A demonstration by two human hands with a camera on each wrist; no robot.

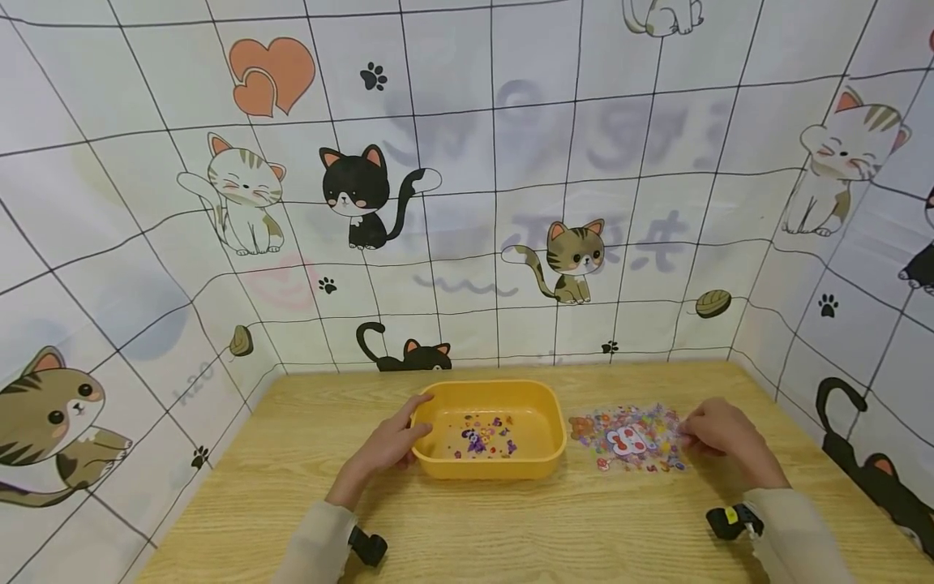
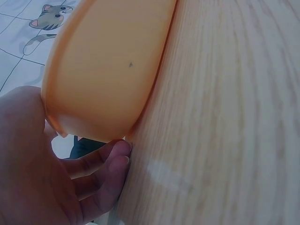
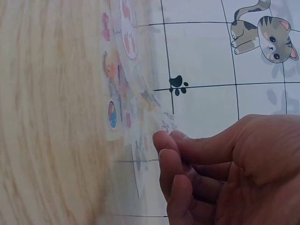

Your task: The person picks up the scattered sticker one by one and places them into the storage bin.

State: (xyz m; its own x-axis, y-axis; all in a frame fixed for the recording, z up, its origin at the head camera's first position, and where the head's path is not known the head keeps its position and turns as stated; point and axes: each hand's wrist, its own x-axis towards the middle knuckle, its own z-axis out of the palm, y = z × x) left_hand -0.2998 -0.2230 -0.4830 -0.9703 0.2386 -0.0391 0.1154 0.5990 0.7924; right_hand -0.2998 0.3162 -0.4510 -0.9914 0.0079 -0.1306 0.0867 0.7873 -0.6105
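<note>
My left hand (image 1: 389,440) holds the left end of a yellow plastic tray (image 1: 490,470). The thumb lies over the rim, and in the left wrist view the other fingers curl under the tray's end wall (image 2: 108,70). Small purple, red and orange bits (image 1: 477,443) are scattered on the tray's floor. Just right of it lies a clear plastic packet (image 1: 626,440) covered in colourful cartoon pictures. My right hand (image 1: 722,431) pinches its right edge between thumb and forefinger; in the right wrist view that corner of the packet (image 3: 133,101) is lifted off the table.
A wood-grain table (image 1: 503,527) carries the tray and packet. Behind it and at both sides hangs a white gridded cloth (image 1: 467,211) with cartoon cats. Both sleeved wrists have small black devices (image 1: 730,521) strapped on.
</note>
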